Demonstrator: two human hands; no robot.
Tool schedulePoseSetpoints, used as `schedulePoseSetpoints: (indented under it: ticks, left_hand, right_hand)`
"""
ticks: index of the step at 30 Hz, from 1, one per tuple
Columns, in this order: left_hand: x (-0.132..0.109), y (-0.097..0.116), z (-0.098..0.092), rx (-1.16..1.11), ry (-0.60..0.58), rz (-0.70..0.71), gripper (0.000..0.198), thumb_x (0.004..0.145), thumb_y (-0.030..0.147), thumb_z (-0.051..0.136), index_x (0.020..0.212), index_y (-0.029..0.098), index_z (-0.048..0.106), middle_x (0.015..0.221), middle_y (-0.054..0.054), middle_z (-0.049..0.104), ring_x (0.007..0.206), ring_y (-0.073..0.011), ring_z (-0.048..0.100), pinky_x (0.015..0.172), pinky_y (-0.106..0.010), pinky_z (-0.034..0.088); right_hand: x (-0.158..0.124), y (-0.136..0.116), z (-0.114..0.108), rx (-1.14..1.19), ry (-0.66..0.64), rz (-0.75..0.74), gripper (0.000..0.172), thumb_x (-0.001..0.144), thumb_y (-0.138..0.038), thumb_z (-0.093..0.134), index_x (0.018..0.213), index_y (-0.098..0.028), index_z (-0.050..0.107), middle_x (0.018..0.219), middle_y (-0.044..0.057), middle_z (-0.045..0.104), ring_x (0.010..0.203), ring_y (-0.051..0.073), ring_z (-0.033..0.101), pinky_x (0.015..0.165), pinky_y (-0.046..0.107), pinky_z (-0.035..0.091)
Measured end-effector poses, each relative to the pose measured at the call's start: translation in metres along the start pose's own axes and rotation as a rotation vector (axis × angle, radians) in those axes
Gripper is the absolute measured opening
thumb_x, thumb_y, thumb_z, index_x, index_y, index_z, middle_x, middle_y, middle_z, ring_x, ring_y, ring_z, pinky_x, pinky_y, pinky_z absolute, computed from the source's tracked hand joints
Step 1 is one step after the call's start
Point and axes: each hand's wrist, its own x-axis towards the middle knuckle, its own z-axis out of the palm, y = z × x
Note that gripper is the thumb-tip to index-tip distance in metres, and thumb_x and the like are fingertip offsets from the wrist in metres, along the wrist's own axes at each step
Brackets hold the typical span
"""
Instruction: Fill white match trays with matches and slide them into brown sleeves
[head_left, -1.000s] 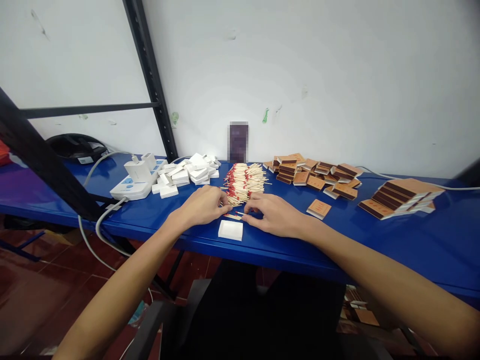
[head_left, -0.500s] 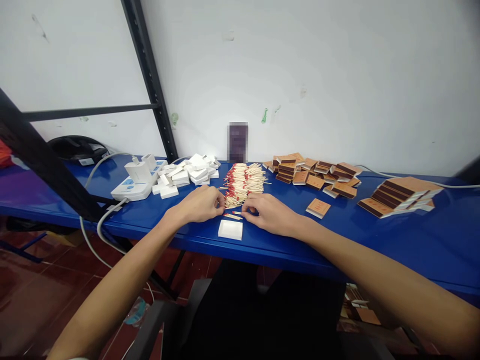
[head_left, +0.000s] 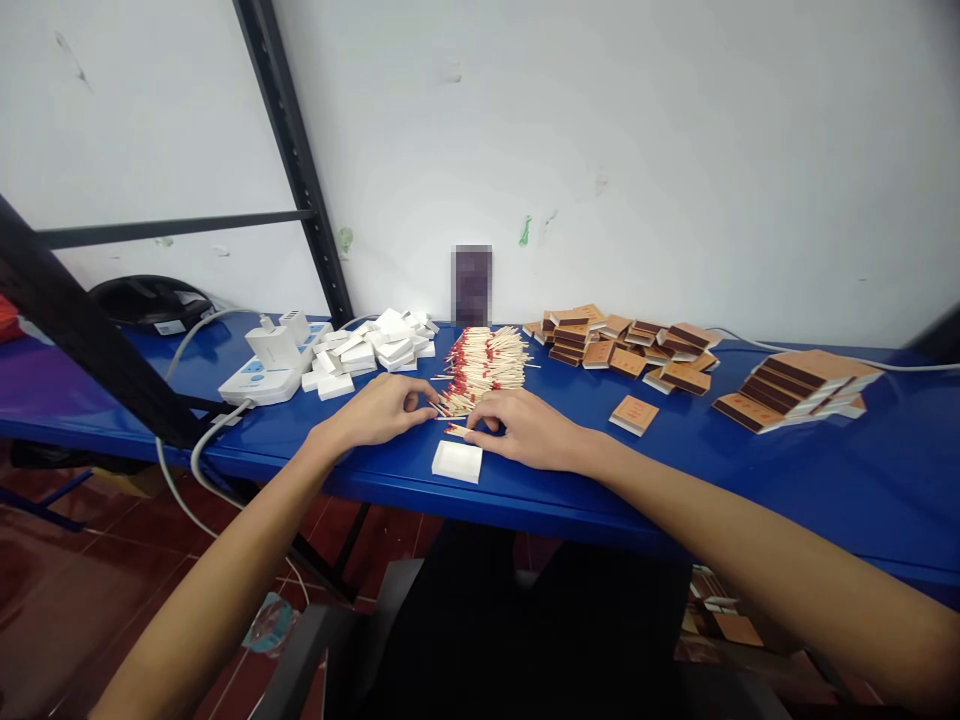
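A big pile of red-tipped matches lies on the blue table. At its left front edge is my left hand, thumb and index finger apart, with nothing seen between them. My right hand is at the front of the pile, its thumb and fingertips closed on a few matches that lie just behind the white tray. That tray, open-topped with nothing in it, sits near the table's front edge. A single orange matchbox lies to the right of my right hand.
White trays are heaped at the left, beside a power strip with cables. Matchboxes lie piled at the back right, and a stack of more matchboxes stands farther right. A black metal frame rises at the left.
My left hand has moved left, its thumb and index finger now farther apart. My right hand has shifted left over the loose matches and closed on them.
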Motion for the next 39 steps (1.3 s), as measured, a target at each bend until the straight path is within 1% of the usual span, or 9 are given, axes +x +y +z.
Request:
schedulePoseSetpoints:
  ticks: [6,13,16,22,27,33,36,39]
  left_hand:
    - [0.003,0.001,0.002,0.001,-0.017,0.044,0.028,0.089,0.035,0.056,0.106,0.017,0.071,0.065,0.001,0.055,0.057,-0.0130,0.050,0.058,-0.025,0.033]
    - [-0.008,0.000,-0.003,-0.017,-0.003,-0.017,0.023,0.090,0.034,0.054,0.096,0.017,0.069,0.060,0.003,0.050,0.054,-0.0124,0.046,0.057,-0.025,0.032]
    - [-0.012,0.000,-0.004,-0.030,-0.003,-0.028,0.022,0.090,0.033,0.053,0.094,0.017,0.068,0.059,0.004,0.047,0.053,-0.0121,0.044,0.057,-0.025,0.032]
    - [-0.004,-0.001,-0.004,-0.064,-0.030,-0.021,0.022,0.089,0.034,0.054,0.091,0.017,0.068,0.060,0.003,0.048,0.055,-0.0124,0.044,0.056,-0.025,0.031]
    - [0.004,-0.005,0.001,-0.095,-0.043,0.010,0.018,0.088,0.031,0.054,0.089,0.017,0.066,0.063,0.002,0.051,0.057,-0.0125,0.045,0.055,-0.025,0.030]
    - [-0.003,-0.008,0.000,-0.128,-0.065,0.008,0.021,0.091,0.034,0.051,0.090,0.016,0.062,0.064,0.003,0.049,0.057,-0.0121,0.043,0.056,-0.024,0.032]
    - [-0.006,-0.006,-0.001,-0.139,-0.077,-0.007,0.023,0.091,0.037,0.051,0.091,0.016,0.062,0.062,0.004,0.046,0.056,-0.0124,0.042,0.056,-0.025,0.031]
    - [-0.007,-0.002,-0.001,-0.141,-0.069,-0.013,0.024,0.091,0.037,0.052,0.090,0.016,0.063,0.062,0.003,0.048,0.057,-0.0128,0.043,0.055,-0.025,0.031]
  right_hand:
    - [-0.001,0.002,0.000,0.004,-0.001,-0.010,0.019,0.091,-0.033,0.060,0.086,-0.018,0.070,0.076,0.001,0.062,0.071,0.013,0.054,0.066,0.026,0.036]
    - [-0.003,0.001,-0.002,-0.013,-0.005,-0.001,0.019,0.092,-0.034,0.059,0.088,-0.019,0.070,0.079,0.002,0.064,0.074,0.015,0.055,0.067,0.027,0.037]
    - [-0.003,0.001,-0.002,-0.026,-0.005,-0.004,0.019,0.092,-0.034,0.059,0.088,-0.019,0.070,0.078,0.002,0.063,0.074,0.015,0.055,0.068,0.028,0.038]
    - [-0.006,0.001,-0.001,-0.004,0.034,-0.016,0.016,0.091,-0.032,0.060,0.090,-0.020,0.070,0.091,0.005,0.063,0.084,0.017,0.057,0.072,0.029,0.041]
    - [-0.006,0.000,-0.001,-0.011,0.028,-0.019,0.017,0.092,-0.032,0.059,0.092,-0.020,0.070,0.090,0.004,0.063,0.085,0.017,0.057,0.075,0.029,0.042]
    - [-0.005,0.002,0.000,-0.009,0.028,-0.027,0.015,0.092,-0.031,0.061,0.089,-0.021,0.070,0.090,0.004,0.063,0.087,0.018,0.056,0.078,0.030,0.042]
    - [-0.005,0.003,0.000,-0.011,0.033,-0.028,0.016,0.092,-0.033,0.060,0.089,-0.021,0.071,0.089,0.004,0.063,0.087,0.018,0.056,0.077,0.030,0.042]
    - [-0.005,0.002,0.000,-0.013,0.052,-0.047,0.014,0.091,-0.030,0.061,0.088,-0.020,0.071,0.091,0.005,0.064,0.088,0.018,0.057,0.078,0.031,0.043]
